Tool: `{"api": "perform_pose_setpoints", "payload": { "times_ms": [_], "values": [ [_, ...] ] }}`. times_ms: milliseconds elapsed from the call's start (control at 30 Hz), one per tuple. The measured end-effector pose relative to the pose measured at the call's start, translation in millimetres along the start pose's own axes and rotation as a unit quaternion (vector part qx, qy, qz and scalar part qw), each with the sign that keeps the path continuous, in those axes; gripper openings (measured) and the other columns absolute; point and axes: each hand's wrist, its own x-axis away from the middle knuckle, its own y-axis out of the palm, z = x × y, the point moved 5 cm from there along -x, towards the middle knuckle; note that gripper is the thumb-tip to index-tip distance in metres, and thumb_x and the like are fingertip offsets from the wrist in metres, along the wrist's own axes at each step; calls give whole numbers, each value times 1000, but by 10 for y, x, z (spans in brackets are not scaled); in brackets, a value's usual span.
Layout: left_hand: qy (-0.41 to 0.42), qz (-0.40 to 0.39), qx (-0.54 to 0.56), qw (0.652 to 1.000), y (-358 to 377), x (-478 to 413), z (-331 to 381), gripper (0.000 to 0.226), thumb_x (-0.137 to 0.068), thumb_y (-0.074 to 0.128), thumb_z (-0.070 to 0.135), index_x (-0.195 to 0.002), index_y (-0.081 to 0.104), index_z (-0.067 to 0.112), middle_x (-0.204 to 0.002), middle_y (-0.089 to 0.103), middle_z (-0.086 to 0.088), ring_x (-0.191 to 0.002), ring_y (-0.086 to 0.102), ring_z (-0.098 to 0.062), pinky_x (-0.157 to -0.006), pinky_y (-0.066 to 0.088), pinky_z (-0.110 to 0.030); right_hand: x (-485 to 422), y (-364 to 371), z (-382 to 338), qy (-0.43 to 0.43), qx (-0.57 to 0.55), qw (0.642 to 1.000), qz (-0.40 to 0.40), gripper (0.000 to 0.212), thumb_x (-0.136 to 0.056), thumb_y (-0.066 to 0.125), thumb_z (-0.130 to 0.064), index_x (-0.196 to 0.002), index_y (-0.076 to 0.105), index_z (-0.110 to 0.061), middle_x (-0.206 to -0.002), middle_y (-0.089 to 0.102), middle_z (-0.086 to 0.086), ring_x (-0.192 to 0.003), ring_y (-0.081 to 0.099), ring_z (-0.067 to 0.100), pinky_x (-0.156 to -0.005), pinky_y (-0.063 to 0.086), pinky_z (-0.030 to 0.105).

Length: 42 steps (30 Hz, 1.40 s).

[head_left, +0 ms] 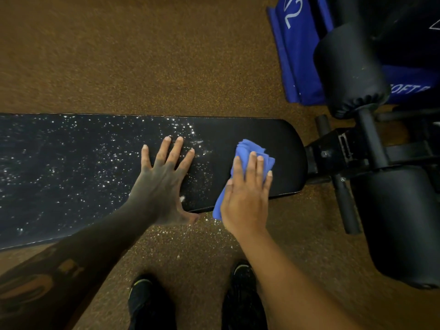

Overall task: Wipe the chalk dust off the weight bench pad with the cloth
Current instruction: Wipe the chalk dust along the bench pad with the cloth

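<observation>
A long black bench pad (pixel 238 132) runs across the view from the left edge to a rounded end at the right. White chalk specks (pixel 71 163) cover its left and middle parts; the right end looks plain black. My right hand (pixel 247 194) presses a folded blue cloth (pixel 252 151) flat on the pad near that right end, close to the near edge. My left hand (pixel 164 177) lies flat on the pad with fingers spread, just left of the cloth, among the specks.
Black roller pads (pixel 347 67) (pixel 400 222) and the bench's metal frame (pixel 342 151) stand at the right. A blue padded box (pixel 300 55) sits behind them. Brown speckled floor (pixel 119 55) surrounds the bench, with white specks on it below the hands. My two black shoes (pixel 245 296) are near the bottom edge.
</observation>
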Motion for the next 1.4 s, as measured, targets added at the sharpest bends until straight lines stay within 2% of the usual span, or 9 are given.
{"api": "perform_pose_setpoints", "payload": {
  "times_ms": [133,300,467,633,800,933,1100,1300,1400],
  "values": [
    [-16,0,5,1000,-13,21,-7,152,-42,32,107,-157,-14,18,-166,-21,-16,-153,-15,-39,-118,4,-73,150,64,-139,-192,41,979,-50,53,-100,28,-32,-151,24,-20,-162,11,12,-150,-1,27,-119,11,53],
    [-14,-1,10,1000,0,19,-25,156,-41,31,111,-157,-16,17,-165,-23,-16,-153,-17,-40,-118,3,-72,-108,-19,85,-11,-1,1000,-2,53,-100,24,-32,-151,23,-19,-161,13,14,-149,2,29,-119,14,54],
    [-9,-1,29,1000,-14,75,-71,157,-41,24,111,-159,-3,12,-168,-13,-17,-154,-12,-38,-118,5,-71,125,57,-232,-241,49,967,-71,54,-100,29,-32,-152,19,-20,-162,8,11,-150,-4,26,-119,12,52],
    [-68,-12,35,997,4,168,-158,162,-38,29,110,-155,-13,7,-166,-20,-15,-153,-18,-37,-119,1,-70,-359,-7,-95,-36,-10,999,-19,56,-99,32,-28,-152,21,-15,-161,11,14,-149,2,32,-118,14,55],
    [-101,-16,49,994,19,216,-167,162,-39,28,110,-153,-16,3,-165,-22,-16,-153,-20,-37,-120,3,-69,-351,55,-436,-212,-22,975,-58,69,-97,38,-29,-154,3,-11,-163,6,9,-150,-2,25,-120,9,50],
    [-100,-11,52,994,33,221,-176,162,-39,26,111,-153,-20,5,-165,-25,-16,-152,-22,-37,-120,1,-69,-744,15,-243,-66,-31,996,-53,66,-98,36,-29,-153,7,-7,-163,1,11,-149,-5,26,-120,5,50],
    [-84,-10,56,995,57,239,-199,161,-39,24,112,-154,-19,6,-164,-27,-16,-152,-23,-37,-120,-3,-69,-519,69,-589,-305,1,950,-72,64,-97,37,-27,-153,12,-8,-163,8,9,-150,0,25,-120,11,49],
    [-78,-10,51,996,84,319,-310,161,-39,24,112,-155,-17,7,-164,-28,-16,-152,-23,-37,-120,-1,-68,-943,35,-419,-58,-28,997,-41,63,-97,37,-20,-152,10,-2,-162,3,15,-149,-3,31,-120,5,50],
    [-80,-12,48,996,82,323,-316,160,-41,23,112,-154,-19,7,-163,-30,-17,-152,-24,-37,-120,-1,-68,-676,106,-766,-249,-17,966,-63,63,-98,36,-20,-152,10,-4,-162,4,13,-149,-4,27,-121,7,48]
  ]
}}
